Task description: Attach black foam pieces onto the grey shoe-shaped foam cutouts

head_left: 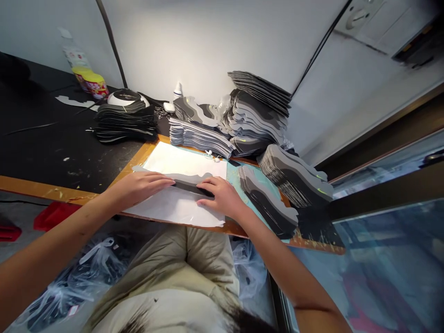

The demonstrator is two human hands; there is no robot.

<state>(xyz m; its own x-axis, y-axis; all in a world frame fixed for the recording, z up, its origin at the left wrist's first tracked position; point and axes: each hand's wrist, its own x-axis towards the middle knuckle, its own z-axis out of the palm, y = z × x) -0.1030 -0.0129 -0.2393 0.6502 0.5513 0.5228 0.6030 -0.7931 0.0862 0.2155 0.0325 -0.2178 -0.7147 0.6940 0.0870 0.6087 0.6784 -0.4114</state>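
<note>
A grey and black shoe upper piece (189,181) lies lengthwise on sheets of white paper (173,208) in front of me. My left hand (144,185) rests on its left part, fingers stretched out flat and close together. On the right end lies my right hand (220,194), its fingertips touching the dark material and its thumb spread apart over the paper. Both hands cover parts of the piece. Just right of the paper is a small stack of similar grey and black pieces (267,199).
Taller stacks of upper pieces (293,173) stand at the right and along the wall (201,136). Black pieces (125,122) are piled at the left, near a yellow-and-red container (96,85) and a clear bottle (72,51). Plastic bags (93,263) lie below the table edge.
</note>
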